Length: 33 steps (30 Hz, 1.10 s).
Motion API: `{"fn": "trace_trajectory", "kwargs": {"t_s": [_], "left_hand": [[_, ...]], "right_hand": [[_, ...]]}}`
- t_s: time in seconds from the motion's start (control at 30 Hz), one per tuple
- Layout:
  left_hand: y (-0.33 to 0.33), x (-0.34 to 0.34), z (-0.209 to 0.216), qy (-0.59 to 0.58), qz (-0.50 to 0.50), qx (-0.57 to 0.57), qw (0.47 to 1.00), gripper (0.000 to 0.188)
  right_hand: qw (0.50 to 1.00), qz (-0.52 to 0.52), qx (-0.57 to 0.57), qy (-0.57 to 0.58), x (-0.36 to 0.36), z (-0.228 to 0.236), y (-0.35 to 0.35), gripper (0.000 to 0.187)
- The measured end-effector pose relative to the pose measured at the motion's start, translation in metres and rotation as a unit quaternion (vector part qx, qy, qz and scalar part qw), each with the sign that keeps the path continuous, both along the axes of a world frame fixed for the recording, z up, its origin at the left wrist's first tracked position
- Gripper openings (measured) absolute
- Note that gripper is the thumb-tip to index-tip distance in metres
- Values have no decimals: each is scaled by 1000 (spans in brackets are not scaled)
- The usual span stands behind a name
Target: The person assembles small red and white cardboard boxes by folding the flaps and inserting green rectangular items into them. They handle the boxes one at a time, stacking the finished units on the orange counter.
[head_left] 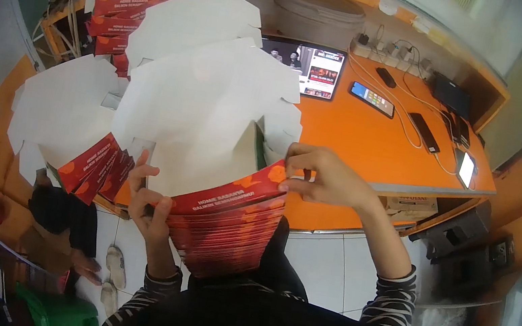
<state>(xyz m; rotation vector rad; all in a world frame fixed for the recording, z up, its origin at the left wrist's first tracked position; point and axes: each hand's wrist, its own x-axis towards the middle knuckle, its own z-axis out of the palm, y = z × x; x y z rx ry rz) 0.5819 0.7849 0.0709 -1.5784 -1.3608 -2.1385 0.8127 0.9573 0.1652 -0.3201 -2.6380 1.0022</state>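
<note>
In front of me leans a thick nested stack of folding cardboard boxes [225, 236], red and orange outside with white print. The topmost box [198, 105] stands with its white inside and lid facing up. My right hand [320, 176] pinches the right corner of its red front panel between thumb and fingers. At the panel's left corner, my left hand [149, 203] is closed with bent fingers on the box edge. A green-edged side flap [259, 146] folds up inside near the right corner.
More nested boxes [64, 111] lie at left and far left. On the orange desk [354, 137] are a lit tablet [319, 73], a phone [372, 99], charging devices and cables. A power strip [393, 60] runs behind. A green bin [62, 316] and slippers [114, 267] are lower left.
</note>
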Motion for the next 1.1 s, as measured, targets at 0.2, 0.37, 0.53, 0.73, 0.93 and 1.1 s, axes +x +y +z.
{"fn": "trace_trajectory", "kwargs": {"t_s": [0.2,0.37,0.53,0.73,0.93,1.1], "left_hand": [[6,-11,-3,-22,-66,6,998,19],[10,-16,-9,-67,-51,31,996,17],[9,-15,-7,-33,-61,12,997,13],[13,-21,-10,3,-97,-3,995,18],[12,-28,-12,26,-80,-17,996,26],[24,-6,1,-32,-11,-9,999,49]], "right_hand": [[997,-3,19,75,1,-20,-2,26],[993,17,35,107,-2,-33,1,24],[994,57,27,88,5,-39,9,35],[946,-153,-286,-12,-18,-15,24,69],[972,-211,-100,-22,-52,-13,25,52],[978,-205,-29,-24,-56,-31,34,37]]}}
